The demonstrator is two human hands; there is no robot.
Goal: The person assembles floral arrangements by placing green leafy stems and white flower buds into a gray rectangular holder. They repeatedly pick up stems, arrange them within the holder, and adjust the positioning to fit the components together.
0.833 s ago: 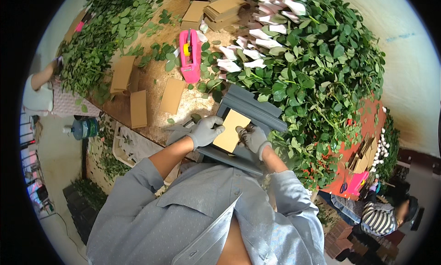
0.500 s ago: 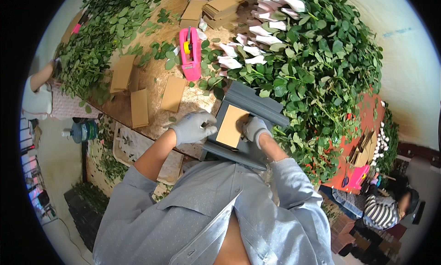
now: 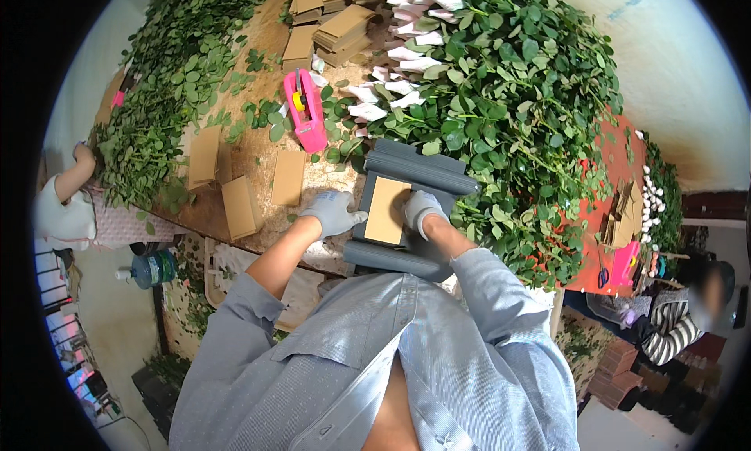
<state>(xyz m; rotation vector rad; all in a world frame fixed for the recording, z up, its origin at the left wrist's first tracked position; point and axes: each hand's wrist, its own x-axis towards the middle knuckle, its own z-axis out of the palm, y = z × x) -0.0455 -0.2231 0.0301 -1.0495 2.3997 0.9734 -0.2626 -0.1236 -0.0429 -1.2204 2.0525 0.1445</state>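
A tan cardboard piece point(image 3: 387, 211) lies flat in a dark grey holder point(image 3: 420, 165), whose near and far sides have thick ridged edges. In a pale grey glove, my right hand point(image 3: 423, 212) is closed at the card's right edge, its fingertips partly hidden. My left hand point(image 3: 332, 214), gloved alike, is beside the holder's left edge with thumb and fingers apart and nothing visible in it. Just left of that hand lies another cardboard piece point(image 3: 289, 178). A pink tape dispenser point(image 3: 305, 111) with a yellow core stands farther off on the wooden table point(image 3: 254, 130).
Leafy stems with white-wrapped heads point(image 3: 407, 64) are heaped at the right. More greenery point(image 3: 168, 99) covers the far left. Cardboard stacks point(image 3: 342, 32) sit at the back, and folded cardboard point(image 3: 241, 207) lies near the left edge. Other people are at both sides.
My view has shifted. My left hand's fingers have spread from a curled pose near the card. My right hand stays at the card's right edge.
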